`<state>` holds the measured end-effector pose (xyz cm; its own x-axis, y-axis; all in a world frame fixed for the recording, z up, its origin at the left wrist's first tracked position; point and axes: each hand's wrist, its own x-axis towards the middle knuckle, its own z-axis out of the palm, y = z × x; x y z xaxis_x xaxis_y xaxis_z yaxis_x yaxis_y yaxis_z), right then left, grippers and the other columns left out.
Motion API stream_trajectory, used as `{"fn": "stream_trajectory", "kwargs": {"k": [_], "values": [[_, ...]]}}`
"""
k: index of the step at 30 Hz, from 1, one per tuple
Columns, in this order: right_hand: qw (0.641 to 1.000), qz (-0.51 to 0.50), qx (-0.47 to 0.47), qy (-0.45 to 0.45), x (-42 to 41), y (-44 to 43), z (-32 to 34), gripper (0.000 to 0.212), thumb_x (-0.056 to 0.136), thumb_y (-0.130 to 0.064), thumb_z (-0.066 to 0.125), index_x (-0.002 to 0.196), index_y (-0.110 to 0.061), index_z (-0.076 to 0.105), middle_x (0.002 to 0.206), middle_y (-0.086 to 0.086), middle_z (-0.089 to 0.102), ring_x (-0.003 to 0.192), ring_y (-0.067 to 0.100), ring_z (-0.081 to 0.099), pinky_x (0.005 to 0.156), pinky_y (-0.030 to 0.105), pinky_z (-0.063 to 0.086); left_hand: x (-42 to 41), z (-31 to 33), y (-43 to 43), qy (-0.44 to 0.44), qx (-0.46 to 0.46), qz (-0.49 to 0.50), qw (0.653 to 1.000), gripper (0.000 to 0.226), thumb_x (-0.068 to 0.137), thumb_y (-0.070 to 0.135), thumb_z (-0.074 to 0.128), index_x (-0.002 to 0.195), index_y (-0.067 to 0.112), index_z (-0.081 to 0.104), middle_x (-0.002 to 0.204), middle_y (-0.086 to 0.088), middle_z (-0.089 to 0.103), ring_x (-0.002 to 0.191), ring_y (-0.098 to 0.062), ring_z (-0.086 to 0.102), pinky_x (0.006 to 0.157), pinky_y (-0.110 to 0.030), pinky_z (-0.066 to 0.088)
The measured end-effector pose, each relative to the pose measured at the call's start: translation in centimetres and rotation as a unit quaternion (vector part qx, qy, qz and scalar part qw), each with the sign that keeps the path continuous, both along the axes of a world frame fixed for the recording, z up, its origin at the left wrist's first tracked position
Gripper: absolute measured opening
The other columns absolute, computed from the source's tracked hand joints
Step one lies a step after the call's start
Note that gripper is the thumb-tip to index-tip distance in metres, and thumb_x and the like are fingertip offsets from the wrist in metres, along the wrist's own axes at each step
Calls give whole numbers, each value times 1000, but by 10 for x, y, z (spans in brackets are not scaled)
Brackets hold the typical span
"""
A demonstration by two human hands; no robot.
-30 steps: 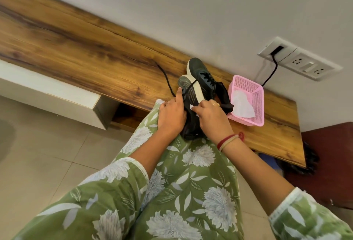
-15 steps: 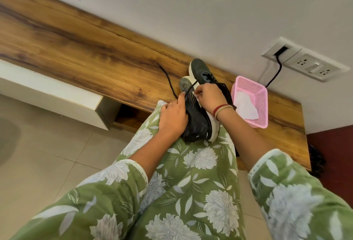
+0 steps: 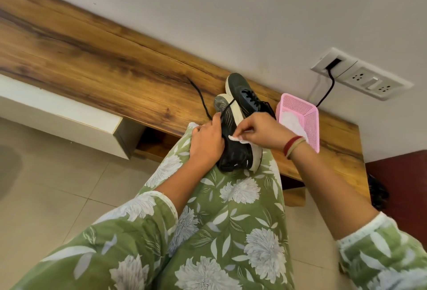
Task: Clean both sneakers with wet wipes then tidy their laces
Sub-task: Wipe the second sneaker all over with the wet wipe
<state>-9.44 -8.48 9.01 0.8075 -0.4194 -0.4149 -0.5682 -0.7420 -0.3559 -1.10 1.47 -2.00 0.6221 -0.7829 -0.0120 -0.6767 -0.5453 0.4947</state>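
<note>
Right fingers (image 3: 243,128) pinching wipe (image 3: 234,138), back from toe to mid-sole, left hand (image 3: 205,145) gripping sneaker (image 3: 235,155), perhaps lace (image 3: 227,107), basket (image 3: 315,128) close beside.

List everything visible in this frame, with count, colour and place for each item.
held sneaker: one, black with white sole, on the person's knee
second sneaker: one, black with white sole, on the bench by the wall
loose lace: one, black, trailing from the held sneaker across the bench
wet wipe: one, white, against the held sneaker
pink basket: one, pink, on the bench right of the sneakers
spare wipe: one, white, inside the basket
wooden bench: one, brown, along the wall
socket panel: one, white, on the wall
black cable: one, black, hanging from the panel
left hand: one, grips the held sneaker
right hand: one, pinches the wet wipe
</note>
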Motion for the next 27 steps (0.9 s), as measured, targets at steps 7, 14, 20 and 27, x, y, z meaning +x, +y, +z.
{"fn": "stream_trajectory", "kwargs": {"k": [7, 14, 20, 27], "values": [[992, -84, -77, -62, 30, -10, -32, 28, 91, -5, 51, 111, -15, 69, 115, 7, 66, 109, 22, 59, 96, 30, 44, -2, -1, -2, -17, 13, -14, 1000, 58, 93, 26, 45, 146, 17, 24, 134, -6, 50, 118, -24, 51, 96, -38, 36], [992, -38, -114, -33, 8, 0, -39, 32, 92, -8, 50, 117, -18, 67, 114, 10, 66, 110, 29, 57, 97, 38, 44, -3, 5, 0, -43, 56, -19, 997, 59, 95, 23, 43, 149, 23, 21, 155, 0, 25, 147, -25, 8, 107, -67, -5], [982, 29, -184, -28, -24, 30, -32, 31, 93, -10, 50, 120, -18, 63, 111, 6, 57, 104, 27, 55, 85, 38, 46, -4, 9, 3, -32, 61, -14, 998, 62, 94, 22, 45, 150, 24, 18, 157, -3, 21, 147, -28, 2, 106, -69, -6], [980, -107, -82, -143, -7, 10, 8, 19, 88, -6, 60, 98, -13, 74, 104, 3, 67, 92, 15, 59, 85, 22, 43, -1, 8, 2, -3, 50, -16, 999, 62, 95, 20, 45, 150, 29, 19, 156, -4, 23, 147, -29, 4, 110, -65, -3]]}}
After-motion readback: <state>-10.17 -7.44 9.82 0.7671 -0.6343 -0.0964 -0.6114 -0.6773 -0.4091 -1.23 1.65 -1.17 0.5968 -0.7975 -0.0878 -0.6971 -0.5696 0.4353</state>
